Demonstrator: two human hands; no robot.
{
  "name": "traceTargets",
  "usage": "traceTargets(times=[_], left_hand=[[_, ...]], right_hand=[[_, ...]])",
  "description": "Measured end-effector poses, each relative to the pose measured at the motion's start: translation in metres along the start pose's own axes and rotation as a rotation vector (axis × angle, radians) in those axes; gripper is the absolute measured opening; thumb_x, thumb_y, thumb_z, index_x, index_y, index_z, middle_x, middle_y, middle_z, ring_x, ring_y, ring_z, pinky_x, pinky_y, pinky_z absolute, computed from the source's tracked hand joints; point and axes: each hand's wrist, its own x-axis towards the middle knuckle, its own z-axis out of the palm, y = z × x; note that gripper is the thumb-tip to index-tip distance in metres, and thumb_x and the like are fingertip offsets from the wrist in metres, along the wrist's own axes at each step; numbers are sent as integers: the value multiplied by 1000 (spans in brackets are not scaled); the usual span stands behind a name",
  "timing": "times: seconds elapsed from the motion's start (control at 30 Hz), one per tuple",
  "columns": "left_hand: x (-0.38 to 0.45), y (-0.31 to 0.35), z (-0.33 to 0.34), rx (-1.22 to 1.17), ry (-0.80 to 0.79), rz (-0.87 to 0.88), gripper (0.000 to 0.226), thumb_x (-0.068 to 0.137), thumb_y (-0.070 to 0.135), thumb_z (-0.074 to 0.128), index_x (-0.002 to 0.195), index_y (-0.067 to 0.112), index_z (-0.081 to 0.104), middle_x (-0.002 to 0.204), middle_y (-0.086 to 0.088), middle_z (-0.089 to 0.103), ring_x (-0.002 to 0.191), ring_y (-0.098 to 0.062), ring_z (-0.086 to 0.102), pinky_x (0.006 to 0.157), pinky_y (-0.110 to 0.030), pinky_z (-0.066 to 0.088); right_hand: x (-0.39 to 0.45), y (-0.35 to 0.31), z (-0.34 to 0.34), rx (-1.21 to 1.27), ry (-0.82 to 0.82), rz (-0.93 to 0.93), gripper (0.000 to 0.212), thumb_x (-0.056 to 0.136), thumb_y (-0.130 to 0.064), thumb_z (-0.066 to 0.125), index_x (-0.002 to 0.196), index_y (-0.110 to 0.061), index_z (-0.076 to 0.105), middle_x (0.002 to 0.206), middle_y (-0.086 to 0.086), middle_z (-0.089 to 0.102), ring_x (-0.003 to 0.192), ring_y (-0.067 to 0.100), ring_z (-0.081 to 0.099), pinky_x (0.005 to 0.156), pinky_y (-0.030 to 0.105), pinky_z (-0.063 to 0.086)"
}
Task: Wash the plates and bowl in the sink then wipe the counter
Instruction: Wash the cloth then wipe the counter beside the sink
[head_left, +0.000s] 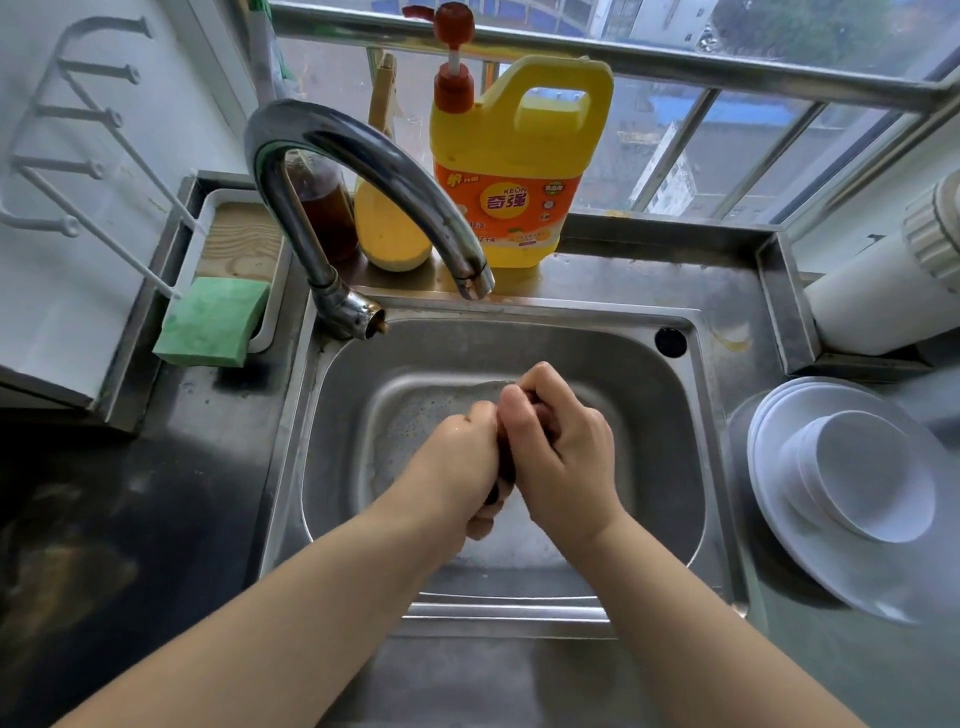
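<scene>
Both hands low over the middle of the sink (670, 415), pressed together. Left hand (462, 462) curled round a dark wad, likely a cloth (505, 460), mostly hidden between the palms. Right hand (558, 447) clamped over the upper end of that same wad, thumb on top. Looks like wringing, ahead of the counter wipe.

No water from the tap (363, 171), spout hanging over the basin's back edge. Stack of white plates (810, 551) on the counter (156, 519) at the sink's right edge, the bowl (878, 473) sitting upside down on top; washing apparently done. Yellow detergent jug (511, 171) along the back ledge, green sponge (213, 322) at the back left corner.

To wring well: twist the two ends in opposite directions, keep the wad above the basin so drips fall inside, squeeze until barely damp. Mind the elbows near that plate stack, close to the counter's right edge; a bump there could slide the bowl off.
</scene>
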Motion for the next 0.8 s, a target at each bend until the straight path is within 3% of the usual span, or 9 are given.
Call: traceTargets(times=[0.13,0.2,0.3,0.43,0.53,0.67,0.8], left_hand=[[-2,-2,3,151,193,309,55,103,27,25,60,7,52,38,6,42,37,-7,38,40,-20,31],[-1,-3,5,200,265,488,57,104,24,25,58,6,54,39,6,46,38,-4,42,41,-17,32],[9,-11,3,307,342,666,57,98,34,22,57,9,51,47,5,49,44,-8,44,46,-26,35],[20,-20,-5,552,371,783,41,92,36,17,57,24,36,49,6,43,47,-11,42,52,-32,29],[31,-29,-13,720,402,894,39,91,37,13,61,20,32,48,2,40,45,-25,39,52,-29,26],[45,-43,-23,882,437,1006,38,93,22,26,61,12,45,41,-10,48,33,-31,44,44,-25,25],[53,-51,-25,962,462,1040,42,94,23,26,67,6,53,43,-7,51,33,-26,47,41,-24,26]], right_hand=[[8,-11,5,251,-56,233,30,87,-35,44,63,-18,39,52,0,40,52,20,39,52,46,40],[10,-17,5,331,-33,309,28,86,-27,45,63,-12,38,53,-2,39,55,17,38,53,42,39],[11,-18,9,359,23,409,31,90,-16,45,61,-11,36,53,-6,37,56,11,36,56,36,35],[7,-12,16,387,85,579,33,91,-8,42,59,-10,35,54,0,36,57,15,33,55,33,30],[4,-5,24,444,73,740,41,89,-9,40,49,-18,35,47,-5,34,52,15,31,50,29,26],[0,4,32,447,13,886,46,87,-10,39,43,-22,31,46,-3,30,49,17,27,49,26,23],[3,3,26,479,-109,997,28,89,-15,39,61,-14,39,49,0,35,44,14,28,43,21,23]])
